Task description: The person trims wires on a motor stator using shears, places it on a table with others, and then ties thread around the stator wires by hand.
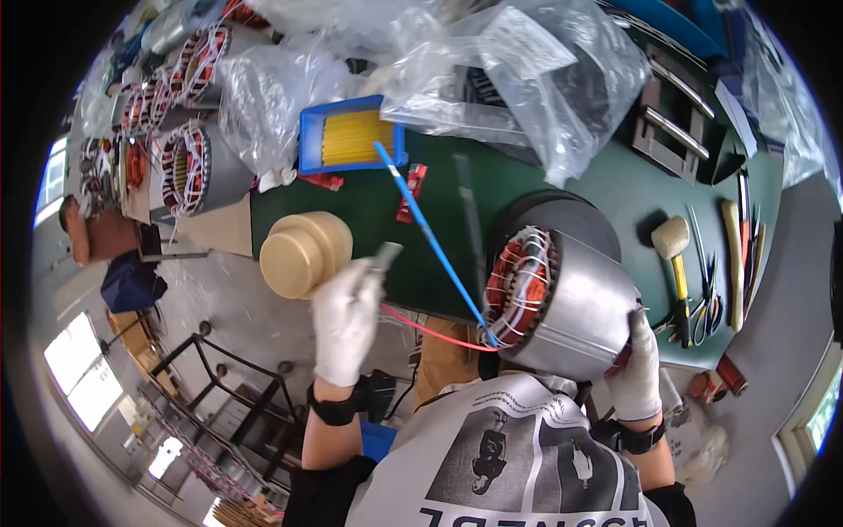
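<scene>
White-gloved hands point(637, 378); smooth metal cylinder point(584, 303)

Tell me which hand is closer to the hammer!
Right. The right hand touches the metal cylinder, left of the hammer; the left hand is farther left, near the tan tub.

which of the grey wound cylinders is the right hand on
The one nearest the person, a grey cylinder with a red wire running to its coils; the others sit at upper left, away from the right hand.

windows point(68, 356) blown white | plastic bags point(571, 119) glinting | edges bowed, corners black
</scene>
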Demonstrator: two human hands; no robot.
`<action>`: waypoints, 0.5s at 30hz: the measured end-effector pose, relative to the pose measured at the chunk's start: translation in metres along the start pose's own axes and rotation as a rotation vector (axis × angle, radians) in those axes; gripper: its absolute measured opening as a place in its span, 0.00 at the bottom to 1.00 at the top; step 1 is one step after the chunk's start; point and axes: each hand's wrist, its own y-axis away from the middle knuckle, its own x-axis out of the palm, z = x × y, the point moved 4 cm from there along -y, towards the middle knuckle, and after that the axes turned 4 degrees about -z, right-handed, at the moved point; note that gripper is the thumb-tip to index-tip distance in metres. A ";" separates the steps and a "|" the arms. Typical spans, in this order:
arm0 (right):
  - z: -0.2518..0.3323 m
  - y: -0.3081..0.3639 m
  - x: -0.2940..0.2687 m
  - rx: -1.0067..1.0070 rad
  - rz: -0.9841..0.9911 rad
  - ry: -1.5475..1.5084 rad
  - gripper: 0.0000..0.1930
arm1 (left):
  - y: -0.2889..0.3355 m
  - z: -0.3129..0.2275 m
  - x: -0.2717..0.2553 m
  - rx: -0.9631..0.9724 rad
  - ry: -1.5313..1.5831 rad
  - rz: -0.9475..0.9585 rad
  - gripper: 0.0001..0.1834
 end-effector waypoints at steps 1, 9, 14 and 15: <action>-0.004 -0.002 -0.006 0.090 0.093 -0.073 0.30 | 0.000 0.006 0.019 0.040 0.050 0.116 0.13; -0.010 0.000 -0.012 0.108 -0.214 -0.156 0.23 | -0.032 -0.006 0.116 0.404 -0.096 0.665 0.12; -0.008 0.001 -0.009 0.067 -0.332 -0.160 0.21 | -0.043 -0.027 0.125 0.431 -0.306 0.799 0.13; -0.009 0.000 -0.012 0.059 -0.338 -0.165 0.20 | -0.044 -0.029 0.125 0.435 -0.300 0.808 0.13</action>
